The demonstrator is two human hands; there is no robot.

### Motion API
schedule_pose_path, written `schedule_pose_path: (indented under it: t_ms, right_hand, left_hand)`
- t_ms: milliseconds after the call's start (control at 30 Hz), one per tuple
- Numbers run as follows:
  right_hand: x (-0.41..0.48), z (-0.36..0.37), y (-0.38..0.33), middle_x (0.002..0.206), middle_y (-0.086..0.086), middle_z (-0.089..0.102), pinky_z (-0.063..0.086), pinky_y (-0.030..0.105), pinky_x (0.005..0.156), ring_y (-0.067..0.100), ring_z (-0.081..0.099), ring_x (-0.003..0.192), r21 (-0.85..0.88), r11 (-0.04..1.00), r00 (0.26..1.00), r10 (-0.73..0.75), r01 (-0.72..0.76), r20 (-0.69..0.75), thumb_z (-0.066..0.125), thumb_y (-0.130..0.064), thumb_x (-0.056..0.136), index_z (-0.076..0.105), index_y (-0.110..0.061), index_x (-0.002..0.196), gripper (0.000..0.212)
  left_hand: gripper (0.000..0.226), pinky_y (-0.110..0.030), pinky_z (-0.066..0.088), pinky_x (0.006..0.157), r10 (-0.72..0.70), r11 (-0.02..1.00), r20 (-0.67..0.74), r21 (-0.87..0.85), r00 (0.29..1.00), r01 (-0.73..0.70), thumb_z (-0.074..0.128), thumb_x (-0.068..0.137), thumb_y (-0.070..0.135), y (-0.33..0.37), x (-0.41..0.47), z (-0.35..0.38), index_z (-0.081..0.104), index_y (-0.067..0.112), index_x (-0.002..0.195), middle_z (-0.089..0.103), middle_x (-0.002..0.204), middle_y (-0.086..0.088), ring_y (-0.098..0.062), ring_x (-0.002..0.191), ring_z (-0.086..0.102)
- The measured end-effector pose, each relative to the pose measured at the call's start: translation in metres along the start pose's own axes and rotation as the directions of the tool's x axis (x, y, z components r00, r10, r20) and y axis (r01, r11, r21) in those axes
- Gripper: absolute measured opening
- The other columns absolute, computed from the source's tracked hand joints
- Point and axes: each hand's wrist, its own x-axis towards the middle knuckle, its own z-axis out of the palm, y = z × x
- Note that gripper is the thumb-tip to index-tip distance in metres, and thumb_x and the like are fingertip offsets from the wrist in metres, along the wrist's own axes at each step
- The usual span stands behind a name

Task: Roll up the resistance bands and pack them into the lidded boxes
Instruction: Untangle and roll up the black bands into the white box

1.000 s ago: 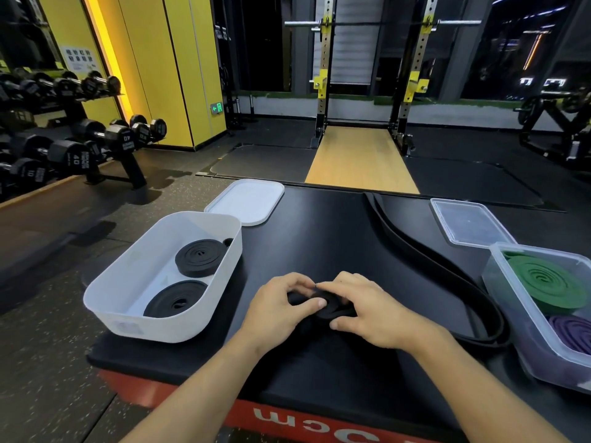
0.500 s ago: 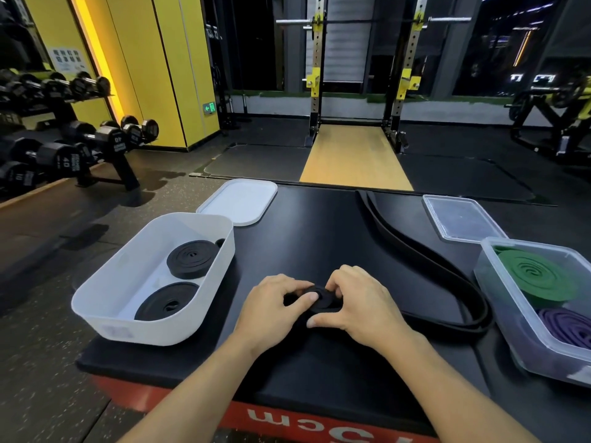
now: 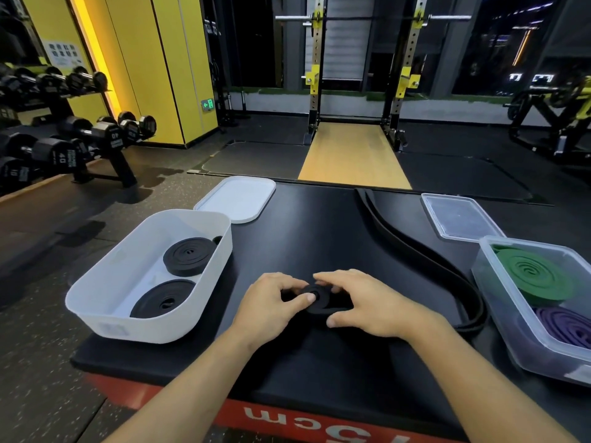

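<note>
Two hands on one part-wound coil: rolling step in hand.
Left hand (image 3: 271,306) and right hand (image 3: 375,306) both grasp the small coil of flat black rubber resistance band (image 3: 317,298), near centre of the black padded tabletop (image 3: 303,231); its unrolled tail (image 3: 415,251) loops right, then runs far. Judgement: most length is unwound. Next move calls for turning the coil tightly along the tail, then setting it in the open white plastic box (image 3: 144,327) at left, beside two black rolls (image 3: 188,255).
</note>
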Motion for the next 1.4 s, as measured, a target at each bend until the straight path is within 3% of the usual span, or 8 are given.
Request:
schedule_pose_path:
  t_ms: [233,367,500,800,933,1133,1300,1400]
  right_hand:
    - [0.005,0.005,0.004,0.113,-0.025,0.046,0.040,0.023,0.102,-0.004,0.044,0.111,0.052,0.998,0.999,-0.043,0.043,-0.010,0.080,-0.037,0.087,0.044,-0.038,0.151,0.074]
    - [0.003,0.009,0.001,0.102,-0.021,0.050,0.048,0.033,0.094,0.004,0.049,0.102,0.070,0.997,0.994,0.038,-0.031,-0.102,0.084,-0.062,0.066,0.061,-0.047,0.114,0.055]
    - [-0.005,0.008,-0.016,0.094,-0.014,0.053,0.037,0.022,0.077,0.005,0.049,0.091,-0.064,0.994,0.975,0.073,-0.088,-0.212,0.083,-0.072,0.061,0.060,-0.035,0.099,0.058]
    - [0.000,0.020,-0.016,0.080,-0.010,0.042,0.029,0.029,0.068,0.011,0.041,0.077,-0.315,0.946,0.939,-0.036,-0.079,-0.343,0.065,-0.092,0.059,0.038,-0.028,0.074,0.070]
    - [0.003,0.006,-0.011,0.091,-0.012,0.043,0.043,0.030,0.071,0.007,0.043,0.085,-0.221,0.975,0.983,-0.054,0.013,-0.177,0.074,-0.081,0.060,0.044,-0.030,0.086,0.065]
    - [-0.003,-0.010,0.018,0.113,-0.025,0.054,0.044,0.028,0.100,-0.003,0.046,0.113,-0.128,0.990,0.998,-0.058,0.056,-0.009,0.077,-0.050,0.084,0.059,-0.042,0.121,0.042]
    - [-0.001,-0.008,0.018,0.133,-0.032,0.051,0.038,0.024,0.109,-0.007,0.044,0.121,0.022,1.000,1.000,0.009,-0.009,-0.006,0.082,-0.035,0.085,0.036,-0.046,0.152,0.082]
    - [0.003,-0.007,0.015,0.138,-0.039,0.051,0.028,0.020,0.115,-0.009,0.038,0.133,0.071,0.997,0.998,-0.012,0.008,0.059,0.080,-0.022,0.087,0.030,-0.045,0.157,0.088]
  left_hand:
    - [0.018,-0.020,0.048,0.093,-0.064,0.989,-0.001,-0.136,0.998,0.064,0.081,0.086,0.047,0.000,-0.004,-0.001,0.071,0.043,0.100,0.072,0.097,0.027,0.007,0.104,0.064]
    - [0.014,-0.027,0.052,0.089,0.007,1.000,-0.028,0.001,1.000,-0.007,0.071,0.090,0.055,-0.001,-0.004,0.001,0.075,0.042,0.097,0.071,0.097,0.029,0.005,0.104,0.063]
    - [0.023,-0.025,0.048,0.093,0.045,0.998,-0.013,0.046,0.999,-0.044,0.068,0.088,0.061,-0.004,-0.004,0.002,0.076,0.047,0.105,0.069,0.098,0.029,0.005,0.112,0.055]
    - [0.020,-0.022,0.047,0.095,-0.002,0.999,-0.002,-0.033,1.000,0.001,0.076,0.087,0.053,-0.006,-0.002,0.002,0.078,0.041,0.102,0.071,0.101,0.027,0.008,0.113,0.056]
    - [0.017,-0.015,0.041,0.093,0.000,1.000,0.023,-0.028,1.000,0.001,0.077,0.089,0.048,-0.006,-0.001,0.000,0.080,0.038,0.103,0.072,0.100,0.021,0.011,0.115,0.051]
    - [0.012,-0.029,0.045,0.101,0.011,1.000,0.014,-0.005,1.000,-0.011,0.074,0.087,0.055,-0.010,0.001,0.003,0.076,0.049,0.098,0.070,0.097,0.025,0.005,0.119,0.051]
    - [0.014,-0.032,0.043,0.106,0.036,0.999,0.035,-0.017,0.999,-0.036,0.076,0.089,0.051,-0.010,0.001,0.001,0.074,0.051,0.103,0.070,0.099,0.027,0.006,0.122,0.049]
    - [0.016,-0.029,0.042,0.107,0.040,0.999,0.055,-0.020,0.998,-0.039,0.075,0.091,0.050,-0.010,0.000,0.000,0.071,0.056,0.105,0.070,0.102,0.028,0.008,0.123,0.048]
